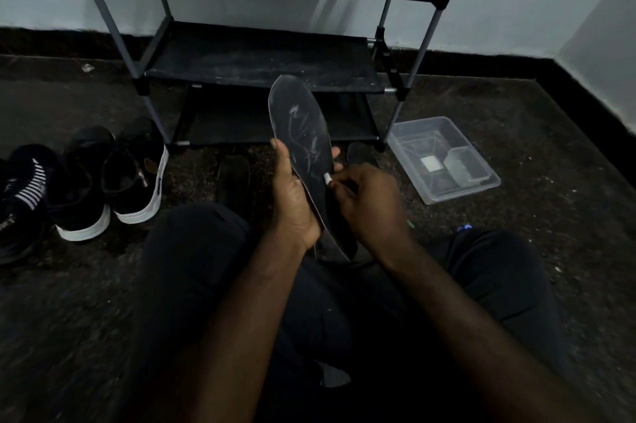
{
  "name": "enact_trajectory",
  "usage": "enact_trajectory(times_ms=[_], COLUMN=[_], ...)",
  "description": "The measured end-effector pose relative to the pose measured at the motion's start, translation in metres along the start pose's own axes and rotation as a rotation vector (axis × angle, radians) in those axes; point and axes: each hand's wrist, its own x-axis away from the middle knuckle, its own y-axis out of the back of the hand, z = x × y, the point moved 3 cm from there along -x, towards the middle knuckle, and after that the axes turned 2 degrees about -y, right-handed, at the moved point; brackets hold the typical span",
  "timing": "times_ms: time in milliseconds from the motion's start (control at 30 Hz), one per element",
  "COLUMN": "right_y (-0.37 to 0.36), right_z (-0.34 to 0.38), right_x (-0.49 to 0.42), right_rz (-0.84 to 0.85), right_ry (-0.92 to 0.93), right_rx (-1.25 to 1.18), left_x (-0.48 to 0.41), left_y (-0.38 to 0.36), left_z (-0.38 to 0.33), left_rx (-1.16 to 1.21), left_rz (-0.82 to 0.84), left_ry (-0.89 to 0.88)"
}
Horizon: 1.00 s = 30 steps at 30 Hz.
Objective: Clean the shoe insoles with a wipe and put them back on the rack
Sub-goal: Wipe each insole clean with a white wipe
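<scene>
Head: grips insole (299, 119) in left hand (296, 205), long axis toward rack (261, 57); pinches wipe (327, 178) in right hand (370, 205), touching insole's right edge.

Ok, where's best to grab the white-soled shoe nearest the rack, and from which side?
Take the white-soled shoe by the rim of its opening at the near end, coming from above: the opening faces up and gives an edge to hook and pinch. Another shoe sits close on its left, so a side pinch looks cramped.
</scene>
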Motion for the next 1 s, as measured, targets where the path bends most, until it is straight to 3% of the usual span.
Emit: enact_trajectory(times_ms=[133,333,500,667,833,900,1000], right_y=[-0.01,0.002,-0.008,0.002,-0.003,-0.002,0.004], right_z=[0.013,-0.004,0.014,-0.006,0.015,0.014,-0.009], right_x=[0.017,0.003,0.018,0.004,0.019,0.019,0.003], right_rz=[0.173,-0.006,0.145,0.002,0.121,0.107,0.014], right_ry=[-0.047,-0.07,-0.025,-0.003,0.051,0.121,-0.007], right_rx=[-0.322,-0.043,-0.355,-0.052,-0.215,-0.149,0.044], left_x=[0.001,0.003,0.003,0.002,0.0,0.0,0.002], left_y=[0.0,-0.006,-0.005,-0.005,-0.005,-0.003,-0.004], left_z=[0.001,0.006,0.003,0.008,0.009,0.007,0.008], left_rx=[0.0,0.023,0.037,0.037,0.078,0.083,0.069], left_rz=[-0.042,-0.031,-0.073,0.003,0.005,0.049,0.097], left_ry=[0.01,0.018,0.051,0.049,0.05,0.067,0.073])
